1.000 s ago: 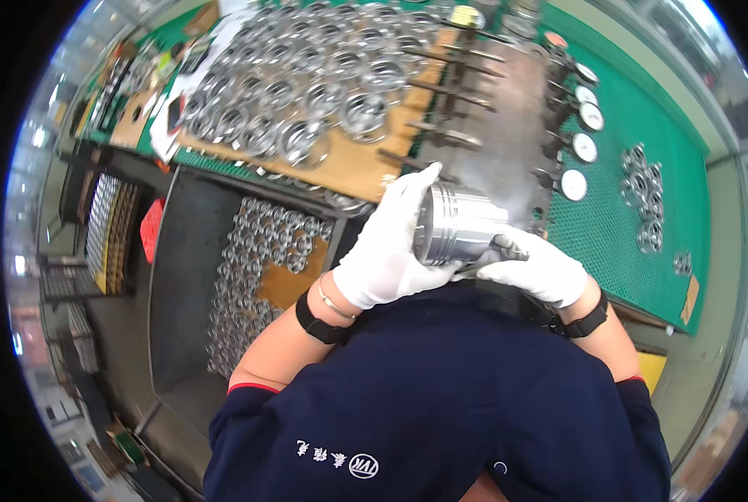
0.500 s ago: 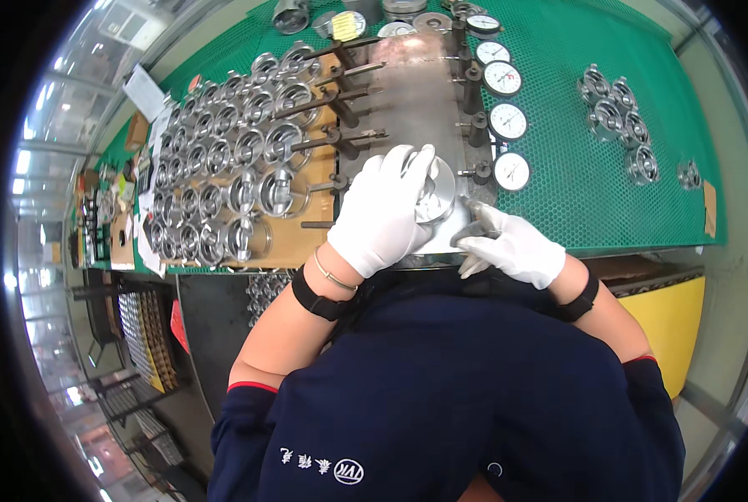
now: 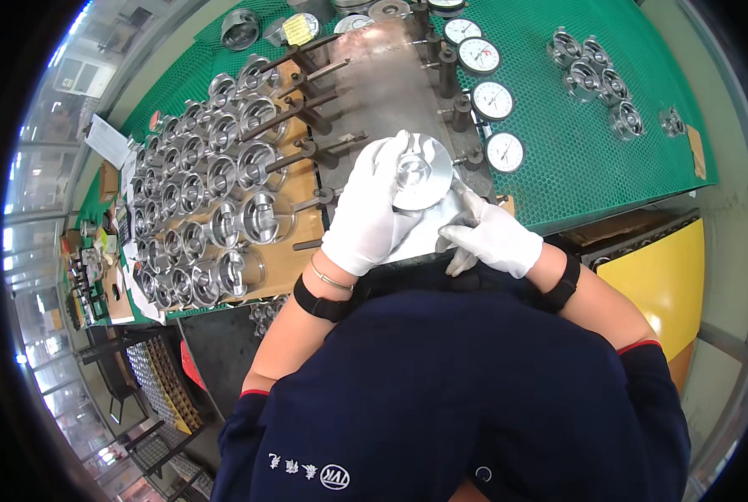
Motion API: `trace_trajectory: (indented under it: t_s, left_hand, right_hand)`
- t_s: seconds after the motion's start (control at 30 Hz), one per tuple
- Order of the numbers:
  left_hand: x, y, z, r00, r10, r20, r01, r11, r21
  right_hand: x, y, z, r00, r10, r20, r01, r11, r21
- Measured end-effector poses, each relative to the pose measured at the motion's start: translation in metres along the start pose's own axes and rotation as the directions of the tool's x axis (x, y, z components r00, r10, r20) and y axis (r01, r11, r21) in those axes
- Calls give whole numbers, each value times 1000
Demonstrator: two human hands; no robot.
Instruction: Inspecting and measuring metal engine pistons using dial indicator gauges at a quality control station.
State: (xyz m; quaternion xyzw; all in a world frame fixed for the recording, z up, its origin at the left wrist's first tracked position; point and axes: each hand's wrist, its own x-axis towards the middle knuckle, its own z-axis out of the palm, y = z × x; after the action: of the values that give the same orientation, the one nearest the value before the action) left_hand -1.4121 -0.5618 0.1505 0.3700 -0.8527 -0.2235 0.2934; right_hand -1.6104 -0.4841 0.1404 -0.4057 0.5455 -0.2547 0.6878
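My left hand, in a white cotton glove, has its fingers curled over the near rim of a round, shiny machined-metal piston, gripping it from the left; my right hand, gloved the same, lies just beside that piston on its near right, fingers loosely spread and pressed flat on a white cloth, so it holds nothing that I can make out; the piston sits tilted, its flat crown facing up at me, above the near end of a long grey steel gauging plate; to the right of the plate stands a row of white-faced round dial gauges on dark posts, on a green mesh mat; further right of the plate a small cluster of metal pistons rests on that mat; left of the plate, rows of like pistons crowd a wooden board.
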Motion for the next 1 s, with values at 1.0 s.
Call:
trace_trajectory:
  t_s: [1.0]
  left_hand:
    - [3, -4, 7, 998, -61, -22, 61, 998, 10]
  right_hand:
    - [4, -5, 1, 998, 25, -50, -24, 999, 29]
